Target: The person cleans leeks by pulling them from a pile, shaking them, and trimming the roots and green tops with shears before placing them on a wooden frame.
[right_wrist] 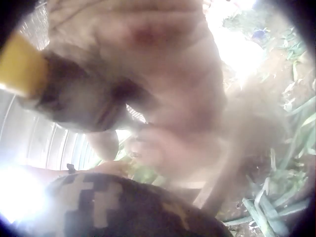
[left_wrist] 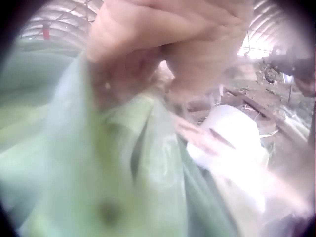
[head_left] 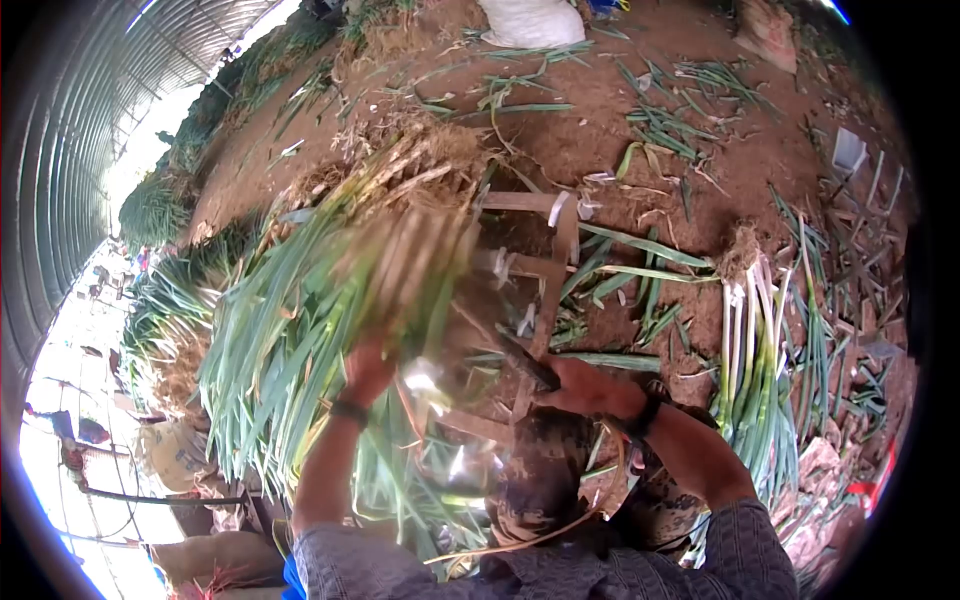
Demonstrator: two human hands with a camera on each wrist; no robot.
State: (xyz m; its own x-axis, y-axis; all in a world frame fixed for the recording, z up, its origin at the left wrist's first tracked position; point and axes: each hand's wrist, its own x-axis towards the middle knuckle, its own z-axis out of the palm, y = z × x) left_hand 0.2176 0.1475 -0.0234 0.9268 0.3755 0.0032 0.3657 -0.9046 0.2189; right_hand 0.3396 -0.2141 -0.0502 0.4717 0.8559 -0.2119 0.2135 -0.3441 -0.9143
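Note:
Green onions [head_left: 405, 265] form a bunch on the left in the head view, blurred, with pale stalks and brown roots pointing away from the person. Its leaves are gripped by the left hand [head_left: 368, 372], whose fingers curl round green leaves [left_wrist: 153, 163] in the left wrist view. The right hand [head_left: 592, 390] holds a long narrow tool [head_left: 505, 345] with a dark handle. That handle [right_wrist: 84, 98] shows a yellow end in the right wrist view. The tool points toward the onion bunch; I cannot tell what kind it is.
A wooden frame [head_left: 548, 290] with white strips stands before the person. Another pile of green onions [head_left: 755, 350] lies on the right. Loose leaves litter the soil floor [head_left: 640, 60]. A white sack [head_left: 535, 22] lies at the back. The person's camouflage-covered knee [head_left: 540, 470] is near the right hand.

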